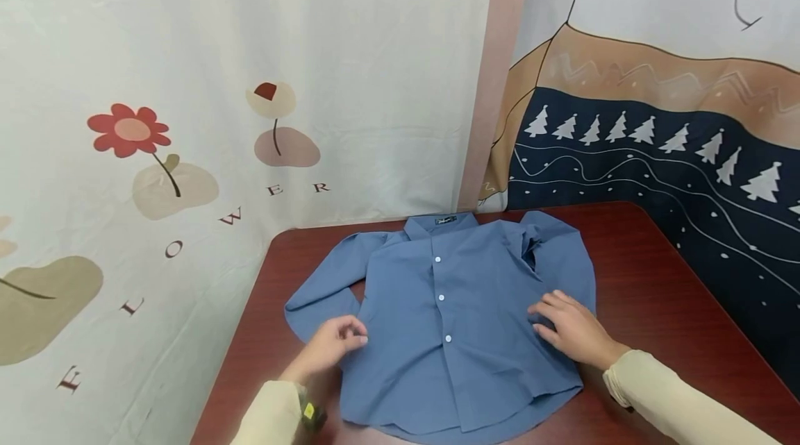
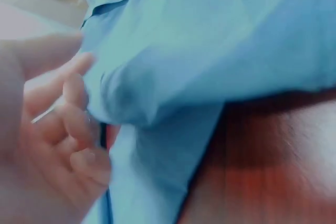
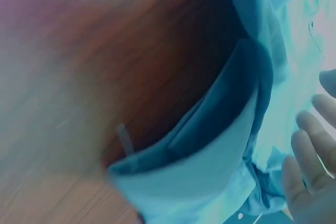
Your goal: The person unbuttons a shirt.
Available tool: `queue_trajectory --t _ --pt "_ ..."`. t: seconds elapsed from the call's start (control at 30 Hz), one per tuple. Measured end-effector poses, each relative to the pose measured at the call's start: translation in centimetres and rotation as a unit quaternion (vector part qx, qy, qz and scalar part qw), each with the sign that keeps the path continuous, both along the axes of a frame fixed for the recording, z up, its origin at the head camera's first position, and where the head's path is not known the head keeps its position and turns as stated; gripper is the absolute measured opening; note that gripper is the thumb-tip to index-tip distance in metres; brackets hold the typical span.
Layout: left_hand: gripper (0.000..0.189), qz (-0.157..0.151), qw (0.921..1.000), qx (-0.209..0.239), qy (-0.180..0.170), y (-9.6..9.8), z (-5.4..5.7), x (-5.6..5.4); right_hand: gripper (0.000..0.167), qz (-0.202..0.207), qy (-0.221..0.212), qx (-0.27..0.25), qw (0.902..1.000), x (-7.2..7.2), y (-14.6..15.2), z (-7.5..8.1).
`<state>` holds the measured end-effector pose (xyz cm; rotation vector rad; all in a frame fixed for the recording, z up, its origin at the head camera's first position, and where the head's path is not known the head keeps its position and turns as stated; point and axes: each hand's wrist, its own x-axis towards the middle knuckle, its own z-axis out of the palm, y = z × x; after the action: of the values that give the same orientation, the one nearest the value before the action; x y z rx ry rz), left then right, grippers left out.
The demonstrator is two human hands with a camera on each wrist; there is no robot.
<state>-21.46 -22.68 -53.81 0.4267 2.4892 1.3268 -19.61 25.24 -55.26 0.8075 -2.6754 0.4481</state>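
Note:
A blue button-up shirt (image 1: 406,334) lies front side up, its collar (image 1: 446,223) toward the far edge. White buttons run down its middle. The left-hand sleeve (image 1: 331,271) is bent outward; the right-hand sleeve (image 1: 565,257) lies folded along the body. My left hand (image 1: 331,344) hovers by the shirt's left side edge, fingers loosely curled, nothing between them in the left wrist view. Over the opposite side is my right hand (image 1: 575,330), fingers relaxed and slightly spread; whether they touch the cloth I cannot tell. A sleeve's open cuff (image 3: 199,166) shows in the right wrist view.
The shirt lies on a dark red-brown wooden table (image 1: 631,278) with rounded far corners. A white curtain (image 1: 387,84) printed with flowers and letters hangs behind and to the left. A dark blue cloth with white trees (image 1: 625,160) hangs at the right.

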Motion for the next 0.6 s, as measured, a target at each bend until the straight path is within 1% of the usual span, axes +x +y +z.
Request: queue_trajectory --t 0.03,0.07,0.1,0.13,0.2,0.27,0.37,0.47,0.53,0.6 --pt "0.008 0.015 0.9992 -0.017 0.032 0.4 -0.1 -0.3 0.026 0.001 0.011 0.001 0.9999 -0.3 -0.3 -0.2" --pt "0.009 0.023 0.9969 -0.031 0.068 0.9 -0.2 -0.6 0.029 0.006 0.015 0.002 0.9999 -0.7 -0.5 -0.3" --pt "0.012 0.028 0.9932 -0.049 0.102 1.4 -0.4 -0.9 0.033 0.011 0.015 0.004 0.9998 -1.0 -0.8 -0.4" --pt "0.016 0.031 0.9891 -0.065 0.128 1.9 -0.6 -1.1 0.037 0.013 0.013 0.008 0.9998 -1.3 -1.0 -0.5" --pt "0.027 0.025 0.9774 -0.105 0.182 2.9 -1.0 -1.6 0.049 0.016 -0.002 0.019 0.9997 -1.8 -1.5 -0.7" --pt "0.04 0.006 0.9636 -0.153 0.22 3.8 -1.4 -2.0 0.06 0.013 -0.024 0.034 0.9991 -2.1 -1.9 -0.9" --pt "0.059 -0.038 0.9464 -0.218 0.235 4.7 -1.9 -2.6 0.072 0.009 -0.059 0.055 0.9967 -2.5 -2.4 -1.2" --pt "0.069 -0.085 0.9343 -0.27 0.217 5.2 -2.5 -2.9 0.076 0.013 -0.095 0.074 0.9927 -2.6 -2.5 -1.6" --pt "0.07 -0.107 0.93 -0.29 0.199 5.3 -2.6 -2.9 0.075 0.024 -0.114 0.075 0.9904 -2.5 -2.5 -2.0" --pt "0.07 -0.119 0.9287 -0.302 0.18 5.4 -2.6 -2.7 0.073 0.033 -0.127 0.076 0.9884 -2.3 -2.3 -2.4"
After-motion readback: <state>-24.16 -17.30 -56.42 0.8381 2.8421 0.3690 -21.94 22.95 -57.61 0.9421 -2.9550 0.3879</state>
